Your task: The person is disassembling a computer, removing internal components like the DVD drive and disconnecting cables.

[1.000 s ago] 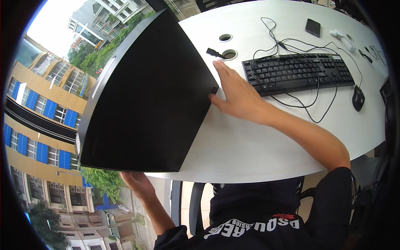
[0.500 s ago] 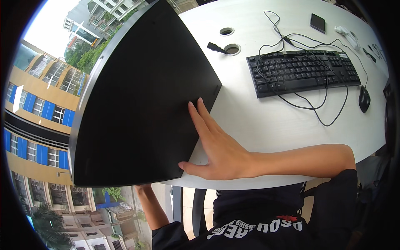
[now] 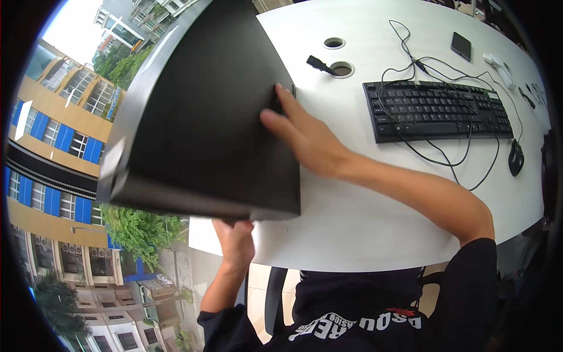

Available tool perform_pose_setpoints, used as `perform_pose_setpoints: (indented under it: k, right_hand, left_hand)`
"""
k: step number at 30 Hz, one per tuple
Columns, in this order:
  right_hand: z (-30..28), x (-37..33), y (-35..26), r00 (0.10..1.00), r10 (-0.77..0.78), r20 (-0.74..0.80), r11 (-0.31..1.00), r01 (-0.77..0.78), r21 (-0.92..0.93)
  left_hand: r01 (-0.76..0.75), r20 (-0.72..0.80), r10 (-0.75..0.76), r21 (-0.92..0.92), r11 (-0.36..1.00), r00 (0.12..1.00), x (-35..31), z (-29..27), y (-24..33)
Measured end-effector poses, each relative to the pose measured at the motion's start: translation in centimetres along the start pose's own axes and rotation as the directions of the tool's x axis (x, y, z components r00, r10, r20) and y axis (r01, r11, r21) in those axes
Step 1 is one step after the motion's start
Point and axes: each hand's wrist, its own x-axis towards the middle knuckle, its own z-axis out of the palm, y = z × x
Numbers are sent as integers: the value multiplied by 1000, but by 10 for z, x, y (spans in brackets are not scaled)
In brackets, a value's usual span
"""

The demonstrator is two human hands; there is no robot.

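Note:
A large black computer case fills the left side of the table, its near edge slightly blurred by motion. My left hand grips it from below at the near edge, and the case hides most of those fingers. Across its right edge lies my right hand, with thumb and fingers pressed to the black panel. Whether the case's underside touches the tabletop cannot be seen.
On the white table lie a black keyboard under a tangled cable, a mouse and a phone. A black plug pokes from a cable hole. A window is at the left.
The case has turned and shifted away from me, so its near side now shows. My right hand moved farther up its right edge. More of my left hand has come into view.

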Motion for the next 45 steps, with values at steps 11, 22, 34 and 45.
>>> perform_pose_setpoints:
  k: [11,22,34,45]
  right_hand:
    - [-9,36,26,998,1,70,876,-35,481]
    - [-34,-53,17,949,-231,213,959,259,-112]
    - [-36,-46,29,951,-298,88,905,310,-290]
    - [-57,10,48,940,-312,139,887,341,-311]
  left_hand:
    - [92,-117,-98,-59,994,988,60,90,10]
    - [-101,189,39,331,938,981,74,30,0]
    - [-150,232,58,398,905,971,70,25,-2]
    - [-231,214,149,440,868,965,120,40,-28]
